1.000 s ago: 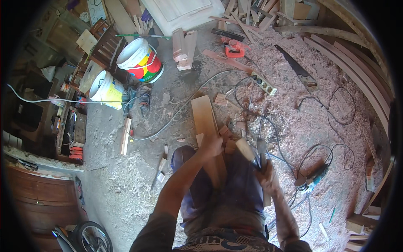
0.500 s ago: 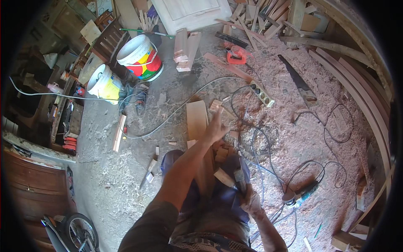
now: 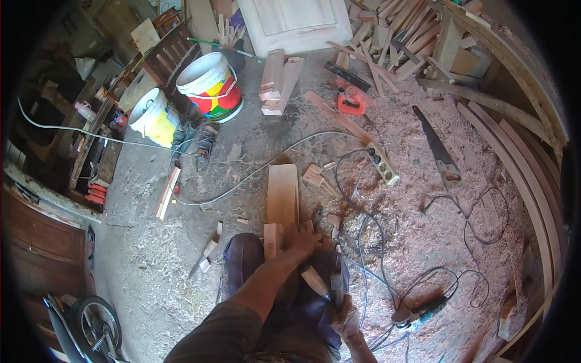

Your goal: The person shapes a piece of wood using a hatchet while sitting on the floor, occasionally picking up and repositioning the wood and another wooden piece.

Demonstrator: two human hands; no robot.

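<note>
My left hand (image 3: 305,242) reaches over the right side of a wide pale board (image 3: 282,187) running between my knees. Its fingers look spread, beside small wood pieces partly hidden under the hand. On the board's left side, next to my forearm, is a squared wooden block (image 3: 272,240). Closed near my right thigh, my right hand (image 3: 344,320) grips a tool with a thick wooden handle (image 3: 315,282). A dark metal piece (image 3: 337,284) sticks up from the same grip; whether it is a separate tool I cannot tell.
Ahead lie small wood offcuts (image 3: 318,176) and a power strip (image 3: 382,164). Cables loop across the shavings on the right to an angle grinder (image 3: 417,317). A handsaw (image 3: 439,148) lies farther right. Two buckets (image 3: 212,88) stand at left; a chisel-like tool (image 3: 203,260) lies near my left knee.
My left hand has drawn back from the offcuts ahead, down to the wood between my knees. My right hand keeps its grip. The view has shifted slightly.
</note>
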